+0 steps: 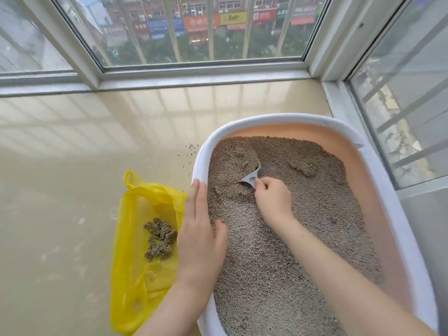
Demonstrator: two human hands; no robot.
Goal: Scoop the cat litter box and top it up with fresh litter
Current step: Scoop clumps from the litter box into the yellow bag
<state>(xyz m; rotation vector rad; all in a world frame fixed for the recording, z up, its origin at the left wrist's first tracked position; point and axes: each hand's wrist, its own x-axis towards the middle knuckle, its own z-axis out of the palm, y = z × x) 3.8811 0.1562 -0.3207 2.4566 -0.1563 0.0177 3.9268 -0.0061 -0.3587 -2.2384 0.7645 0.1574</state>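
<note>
The left hand (197, 229) lies flat, fingers straight, on the near-left rim of the white-rimmed, peach-walled plastic litter box (378, 166). The right hand (272, 198) grips a small grey plastic scoop (251, 178), its blade dug into the grey granular litter (303, 238) (mid-box). Just left, a yellow plastic bag (131, 251) on the glossy beige floor (60, 166) holds scooped clumps (160, 238); stray granules (190, 147) lie nearby.

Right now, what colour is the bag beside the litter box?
Yellow; the bag shows plainly in the head view.
</note>
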